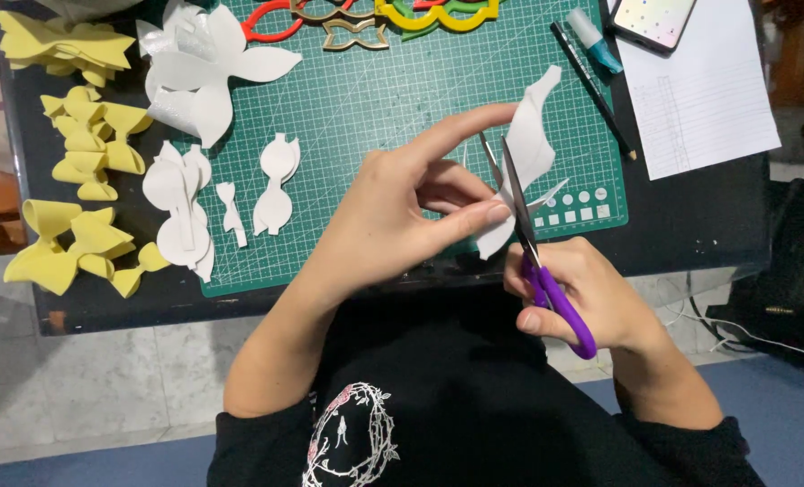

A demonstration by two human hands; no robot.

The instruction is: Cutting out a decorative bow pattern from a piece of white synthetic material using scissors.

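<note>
Left hand (393,212) pinching a white foam piece (524,153), right hand (591,293) gripping purple-handled scissors (537,261) over the green cutting mat (402,99).

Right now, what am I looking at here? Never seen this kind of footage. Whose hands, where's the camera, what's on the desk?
There is one picture, from a camera worn on a person's head, looking down at their own two bare hands; no machine is involved. The left hand pinches a white cut-out sheet between thumb and fingers. The right hand holds purple-handled scissors, blades open around that sheet's edge. Under them lies a green cutting mat on a dark table. On the left of the mat lie white bow-shaped pieces, and beside it yellow foam bows. At the top are coloured bow templates, and to the right a pencil, a phone and a sheet of paper.
</note>
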